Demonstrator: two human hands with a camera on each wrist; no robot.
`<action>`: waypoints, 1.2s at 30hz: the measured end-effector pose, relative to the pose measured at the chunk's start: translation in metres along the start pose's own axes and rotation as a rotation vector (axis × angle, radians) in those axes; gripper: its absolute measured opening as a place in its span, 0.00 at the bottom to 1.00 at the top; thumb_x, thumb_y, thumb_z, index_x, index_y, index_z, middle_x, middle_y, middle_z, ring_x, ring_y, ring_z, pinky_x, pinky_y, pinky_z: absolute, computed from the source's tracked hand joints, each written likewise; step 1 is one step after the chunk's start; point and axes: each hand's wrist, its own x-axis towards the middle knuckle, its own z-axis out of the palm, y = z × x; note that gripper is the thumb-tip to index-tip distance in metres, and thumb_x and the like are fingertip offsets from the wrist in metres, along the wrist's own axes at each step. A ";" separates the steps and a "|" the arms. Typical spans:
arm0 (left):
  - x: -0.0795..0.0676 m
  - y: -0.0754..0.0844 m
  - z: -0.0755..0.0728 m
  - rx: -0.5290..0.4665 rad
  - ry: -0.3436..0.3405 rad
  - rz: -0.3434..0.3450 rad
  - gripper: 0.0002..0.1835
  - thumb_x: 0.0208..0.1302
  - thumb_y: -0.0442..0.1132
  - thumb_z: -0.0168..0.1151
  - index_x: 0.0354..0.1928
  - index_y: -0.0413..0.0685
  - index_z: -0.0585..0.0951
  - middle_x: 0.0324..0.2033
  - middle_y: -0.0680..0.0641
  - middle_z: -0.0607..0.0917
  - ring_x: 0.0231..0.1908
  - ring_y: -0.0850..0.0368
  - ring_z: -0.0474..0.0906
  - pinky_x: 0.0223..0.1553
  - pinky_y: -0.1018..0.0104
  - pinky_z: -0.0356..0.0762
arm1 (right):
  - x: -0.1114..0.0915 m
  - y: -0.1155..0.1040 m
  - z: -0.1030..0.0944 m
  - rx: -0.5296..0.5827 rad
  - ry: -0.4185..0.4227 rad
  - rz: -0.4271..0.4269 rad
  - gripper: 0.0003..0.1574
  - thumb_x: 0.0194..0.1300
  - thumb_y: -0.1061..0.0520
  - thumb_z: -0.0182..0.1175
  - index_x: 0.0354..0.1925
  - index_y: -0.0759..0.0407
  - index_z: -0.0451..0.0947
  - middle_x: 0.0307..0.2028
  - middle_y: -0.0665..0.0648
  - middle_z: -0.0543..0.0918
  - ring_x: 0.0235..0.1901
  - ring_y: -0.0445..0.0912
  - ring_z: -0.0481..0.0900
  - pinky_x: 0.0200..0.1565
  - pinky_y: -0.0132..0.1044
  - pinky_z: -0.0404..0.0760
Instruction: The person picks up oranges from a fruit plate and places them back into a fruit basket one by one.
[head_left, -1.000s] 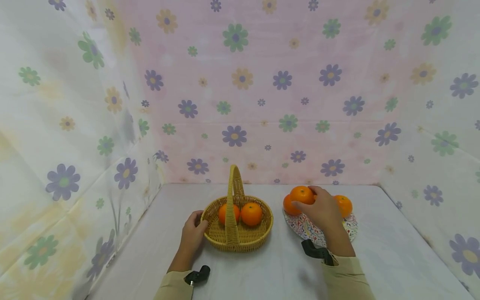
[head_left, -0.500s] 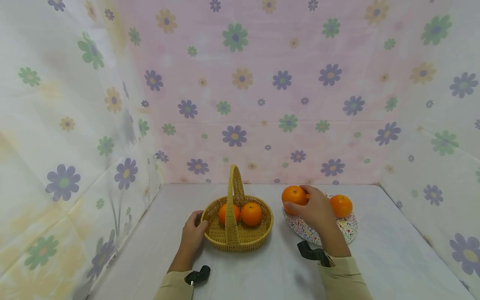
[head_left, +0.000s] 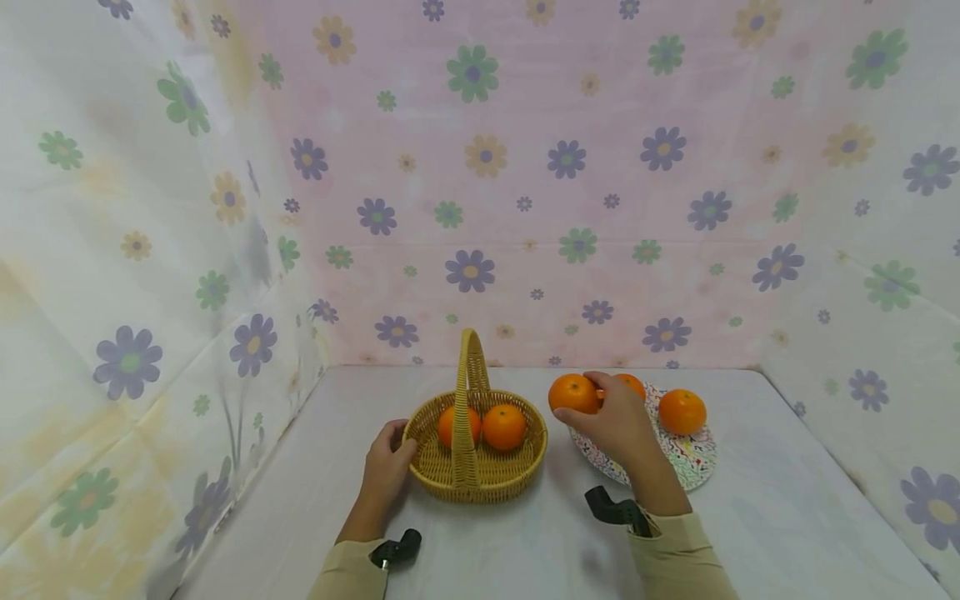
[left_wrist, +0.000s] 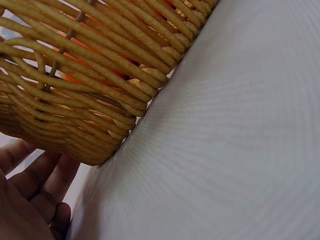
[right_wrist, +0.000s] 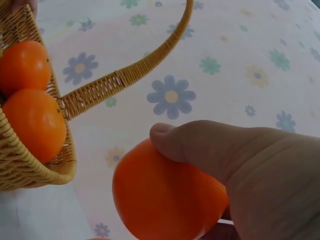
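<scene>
Right hand (head_left: 621, 422) (pinching an orange (head_left: 572, 393)) has moved nearer the basket (head_left: 498, 493); left hand (head_left: 387, 460) still grips its rim (right_wrist: 59, 177).

Beige sleeves (head_left: 678, 554), bent black wrist mounts (head_left: 617, 509)

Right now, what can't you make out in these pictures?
Head view: the handle partly hides the left orange in the basket.
Head view: the right hand partly hides the rear orange on the plate.
Left wrist view: the weave hides most of the basket's inside.
Right wrist view: the left edge cuts off part of the basket.
</scene>
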 end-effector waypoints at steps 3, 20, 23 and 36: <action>0.000 0.000 0.000 -0.001 -0.002 -0.002 0.24 0.66 0.41 0.57 0.64 0.46 0.76 0.61 0.43 0.81 0.61 0.46 0.76 0.67 0.44 0.73 | -0.001 -0.002 0.001 -0.013 -0.001 -0.012 0.59 0.54 0.31 0.74 0.75 0.54 0.66 0.69 0.63 0.74 0.61 0.60 0.78 0.58 0.59 0.81; 0.000 0.000 0.000 -0.007 0.000 -0.001 0.24 0.66 0.41 0.57 0.64 0.46 0.76 0.61 0.43 0.81 0.61 0.46 0.76 0.67 0.44 0.72 | -0.003 -0.007 0.020 -0.063 -0.008 -0.096 0.54 0.54 0.34 0.76 0.72 0.53 0.70 0.68 0.59 0.77 0.62 0.57 0.78 0.62 0.59 0.78; -0.001 0.001 0.000 -0.002 0.002 0.002 0.24 0.66 0.41 0.57 0.63 0.46 0.76 0.60 0.43 0.82 0.60 0.46 0.77 0.66 0.45 0.73 | -0.003 -0.008 0.024 -0.060 -0.014 -0.104 0.53 0.54 0.35 0.76 0.71 0.53 0.70 0.67 0.59 0.77 0.62 0.57 0.78 0.62 0.59 0.78; -0.001 -0.001 0.000 0.003 0.007 0.005 0.23 0.66 0.42 0.57 0.63 0.47 0.76 0.59 0.44 0.82 0.59 0.47 0.77 0.65 0.45 0.73 | -0.005 -0.014 0.036 -0.100 -0.002 -0.167 0.51 0.53 0.35 0.77 0.68 0.55 0.74 0.62 0.59 0.80 0.58 0.55 0.79 0.58 0.56 0.82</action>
